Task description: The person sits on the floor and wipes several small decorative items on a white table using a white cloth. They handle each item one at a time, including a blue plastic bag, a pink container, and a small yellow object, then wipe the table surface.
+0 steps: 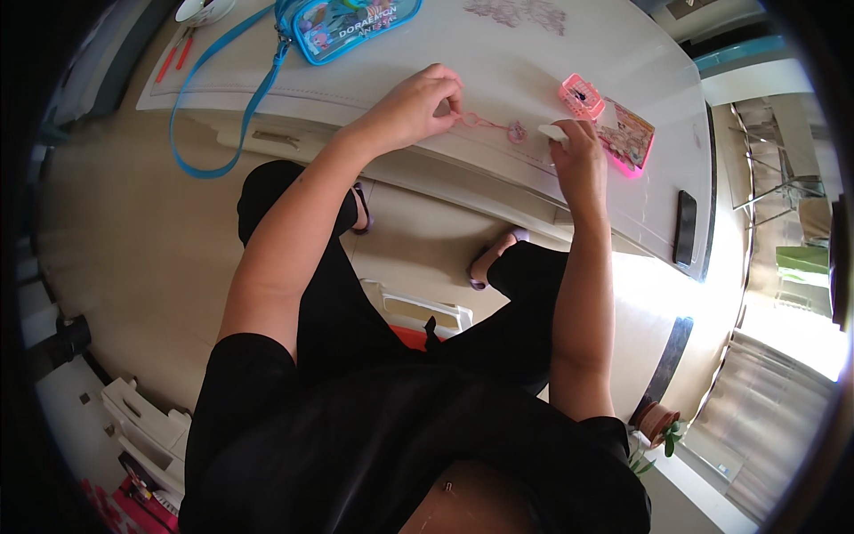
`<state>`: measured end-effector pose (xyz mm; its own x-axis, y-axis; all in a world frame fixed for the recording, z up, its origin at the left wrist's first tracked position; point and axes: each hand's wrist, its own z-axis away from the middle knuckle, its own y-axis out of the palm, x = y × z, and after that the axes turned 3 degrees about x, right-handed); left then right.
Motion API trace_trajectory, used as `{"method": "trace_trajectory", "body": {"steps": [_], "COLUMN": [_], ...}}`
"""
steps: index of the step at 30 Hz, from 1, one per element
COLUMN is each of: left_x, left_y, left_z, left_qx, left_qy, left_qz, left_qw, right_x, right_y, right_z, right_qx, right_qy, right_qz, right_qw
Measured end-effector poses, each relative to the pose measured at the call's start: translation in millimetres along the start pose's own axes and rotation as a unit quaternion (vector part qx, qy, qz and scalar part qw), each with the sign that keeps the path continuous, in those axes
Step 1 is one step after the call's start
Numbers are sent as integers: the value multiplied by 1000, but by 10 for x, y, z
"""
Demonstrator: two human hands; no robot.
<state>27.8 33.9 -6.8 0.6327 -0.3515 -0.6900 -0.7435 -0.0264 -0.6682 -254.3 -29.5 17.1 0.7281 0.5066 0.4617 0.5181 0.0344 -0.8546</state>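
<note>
My left hand (425, 102) is over the table's near edge, thumb and forefinger pinched together on the end of a pink cord (489, 123). A small loop shows in the cord beside those fingertips. At its other end is a small round pinkish charm (516, 132), between my two hands and close to the tabletop. In my right hand (580, 153) a small white flat piece (552, 133) is gripped by the fingers, its end pointing left toward the charm. What it is exactly cannot be made out.
Beyond my right hand are a small pink basket (583, 96) and a pink-edged box (629, 138). A black phone (685, 227) lies at the right edge. A blue bag (351, 25) lies at the back left, its strap hanging off the table. Red-handled tools (175, 58) lie far left.
</note>
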Motion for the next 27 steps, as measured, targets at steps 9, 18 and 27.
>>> {"method": "trace_trajectory", "body": {"steps": [9,18,27], "left_x": [-12,5,30], "left_y": [3,13,45], "left_z": [0,20,24], "left_qx": [7,-4,-17], "left_qy": [-16,11,23], "left_qz": [16,3,23], "left_qw": [1000,1000,999], "right_x": [438,15,716], "right_y": [149,106,316], "right_z": [-157,-125,-206], "right_qx": [-39,-34,-24], "right_qy": [-72,-4,-117], "right_qz": [-49,22,-111], "right_qw": [995,999,987]}}
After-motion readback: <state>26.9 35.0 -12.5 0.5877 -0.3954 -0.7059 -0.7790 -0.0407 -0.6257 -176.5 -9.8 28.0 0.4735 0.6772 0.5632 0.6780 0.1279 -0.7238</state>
